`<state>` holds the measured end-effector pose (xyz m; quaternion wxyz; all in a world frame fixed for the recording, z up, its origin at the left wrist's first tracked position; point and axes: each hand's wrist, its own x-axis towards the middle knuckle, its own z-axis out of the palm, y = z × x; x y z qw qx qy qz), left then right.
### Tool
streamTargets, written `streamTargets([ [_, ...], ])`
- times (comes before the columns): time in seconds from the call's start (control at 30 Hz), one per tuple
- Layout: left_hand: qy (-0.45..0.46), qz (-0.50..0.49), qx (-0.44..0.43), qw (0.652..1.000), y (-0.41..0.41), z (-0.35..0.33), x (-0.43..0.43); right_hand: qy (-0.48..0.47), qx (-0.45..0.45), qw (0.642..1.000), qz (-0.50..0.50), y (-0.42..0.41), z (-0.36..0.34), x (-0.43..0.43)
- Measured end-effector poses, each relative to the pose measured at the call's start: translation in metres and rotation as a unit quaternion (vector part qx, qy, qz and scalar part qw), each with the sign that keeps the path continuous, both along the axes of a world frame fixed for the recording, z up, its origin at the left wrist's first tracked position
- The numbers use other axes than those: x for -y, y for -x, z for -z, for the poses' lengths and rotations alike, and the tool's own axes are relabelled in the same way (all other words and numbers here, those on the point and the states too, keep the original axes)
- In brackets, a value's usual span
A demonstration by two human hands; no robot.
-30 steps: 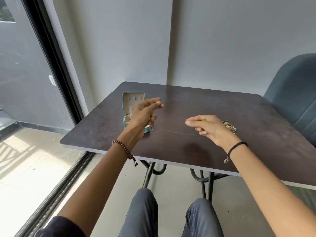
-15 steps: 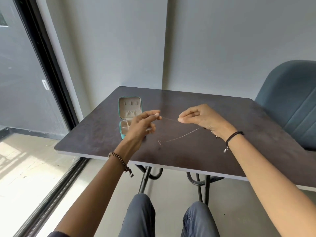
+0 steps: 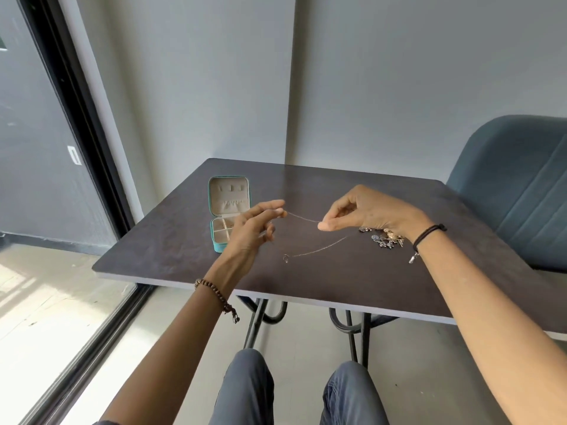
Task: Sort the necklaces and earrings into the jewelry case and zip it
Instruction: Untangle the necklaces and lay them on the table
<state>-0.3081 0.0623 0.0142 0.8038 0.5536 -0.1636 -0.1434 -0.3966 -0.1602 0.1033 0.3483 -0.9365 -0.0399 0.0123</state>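
A thin necklace point(image 3: 302, 216) stretches between the pinching left hand point(image 3: 252, 233) and pinching right hand point(image 3: 366, 211) above the dark surface point(image 3: 337, 280). The open teal jewelry case point(image 3: 225, 214) sits near the left edge, loose jewelry point(image 3: 385, 237) right.

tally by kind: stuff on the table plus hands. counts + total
case: 1, open
necklace: 1, pinched by both hands
jewelry pile: 1, pieces too tangled to count
hands: 2, left hand and right hand
total: 5
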Motion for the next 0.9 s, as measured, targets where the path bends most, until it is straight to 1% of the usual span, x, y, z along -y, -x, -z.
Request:
streamTargets([
  [0.07, 0.005, -0.005, 0.001, 1.000, 0.000, -0.002, 0.001, 0.008, 0.017, 1.000, 0.007, 0.002, -0.002, 0.001],
  [0.17, 0.006, -0.001, 0.004, 1.000, 0.000, -0.003, 0.003, -0.036, 0.053, 0.998, 0.017, 0.004, -0.005, 0.001],
  [0.23, -0.008, 0.009, 0.012, 1.000, 0.001, -0.003, 0.005, -0.071, 0.081, 0.994, 0.021, 0.005, -0.006, -0.001],
  [0.37, -0.073, 0.042, 0.048, 0.995, 0.008, 0.003, 0.012, -0.128, 0.142, 0.981, 0.040, 0.001, -0.014, -0.005],
  [0.43, -0.111, 0.069, 0.077, 0.989, 0.012, 0.007, 0.017, -0.143, 0.157, 0.976, 0.039, 0.001, -0.021, -0.007],
  [0.57, -0.191, 0.134, 0.104, 0.967, 0.020, 0.010, 0.025, -0.187, 0.177, 0.966, 0.029, -0.001, -0.033, -0.009],
  [0.7, -0.233, 0.211, 0.114, 0.942, 0.027, 0.011, 0.038, -0.213, 0.179, 0.959, 0.063, -0.006, -0.031, -0.004],
  [0.83, -0.243, 0.250, 0.074, 0.934, 0.030, 0.013, 0.053, -0.198, 0.140, 0.967, 0.084, -0.021, -0.011, 0.011],
  [0.9, -0.261, 0.247, 0.063, 0.931, 0.027, 0.015, 0.060, -0.168, 0.120, 0.974, 0.092, -0.031, 0.002, 0.019],
])
